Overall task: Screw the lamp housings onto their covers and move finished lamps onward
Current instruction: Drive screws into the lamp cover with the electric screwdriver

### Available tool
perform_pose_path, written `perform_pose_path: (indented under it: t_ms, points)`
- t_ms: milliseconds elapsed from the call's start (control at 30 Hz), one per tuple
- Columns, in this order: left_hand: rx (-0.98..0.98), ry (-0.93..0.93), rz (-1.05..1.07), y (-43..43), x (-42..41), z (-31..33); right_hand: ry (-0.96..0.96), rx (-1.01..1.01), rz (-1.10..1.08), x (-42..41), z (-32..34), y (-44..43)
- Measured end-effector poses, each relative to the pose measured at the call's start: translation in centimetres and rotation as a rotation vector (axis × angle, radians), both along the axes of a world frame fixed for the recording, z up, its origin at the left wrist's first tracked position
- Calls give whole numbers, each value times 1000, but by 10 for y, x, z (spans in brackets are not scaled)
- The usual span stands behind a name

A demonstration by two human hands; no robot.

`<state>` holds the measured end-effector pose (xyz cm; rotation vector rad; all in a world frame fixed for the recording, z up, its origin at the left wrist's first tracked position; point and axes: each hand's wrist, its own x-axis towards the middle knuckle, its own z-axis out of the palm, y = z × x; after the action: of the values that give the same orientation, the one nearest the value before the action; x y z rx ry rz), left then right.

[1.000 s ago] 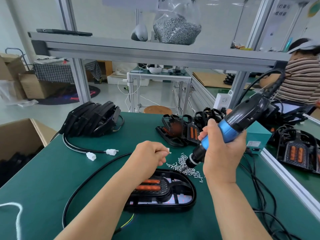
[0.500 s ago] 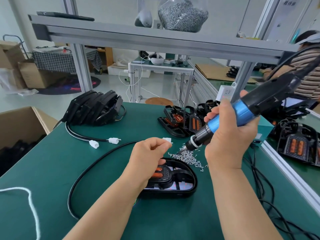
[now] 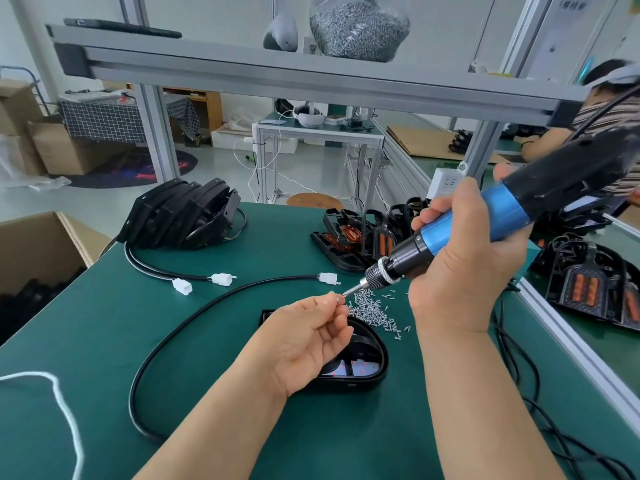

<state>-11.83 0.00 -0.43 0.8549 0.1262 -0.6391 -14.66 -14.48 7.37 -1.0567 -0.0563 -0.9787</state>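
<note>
Lamp: I see the glossy black D-shaped plastic lamp housing (image 3: 372,355) lying flat on the green table mat (image 3: 90,320), partly hidden by my left hand (image 3: 311,337)
Screw: its thumb and fingertips pinch one tiny silver screw (image 3: 337,300) at the bit tip
Driver: my right hand (image 3: 464,271) wraps its fingers round the blue-and-black electric screwdriver (image 3: 485,220), tilted down-left
Heap: loose silver screw heap (image 3: 369,308) just beyond the housing
Edges: aluminium rail (image 3: 571,346) near right; bare mat lies left
</note>
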Motion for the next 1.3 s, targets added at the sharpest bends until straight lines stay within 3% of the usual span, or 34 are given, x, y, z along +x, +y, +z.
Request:
perform_pose_path:
  t_ms: [200, 567, 633, 767, 833, 900, 1033, 1300]
  points:
    - [-25, 47, -20, -3, -4, 4, -103, 76, -67, 3, 4, 17]
    - [11, 30, 12, -8, -8, 7, -118, -15, -70, 1, 5, 21]
    - [263, -189, 50, -4, -8, 6, -123, -21, -67, 0, 6, 21]
    - [1200, -892, 349, 23, 3, -2, -114, -74, -62, -3, 6, 19]
    - [1359, -947, 344, 39, 15, -11, -87, -147, -48, -4, 4, 18]
    - [1346, -827, 221, 48, 22, -23, -34, -231, -8, -6, 0, 20]
    - [1073, -606, 83, 50, 26, -39, 97, -383, 75, -10, -11, 27]
    - [1074, -611, 101, 49, 26, -39, 242, -476, 142, -6, -27, 33]
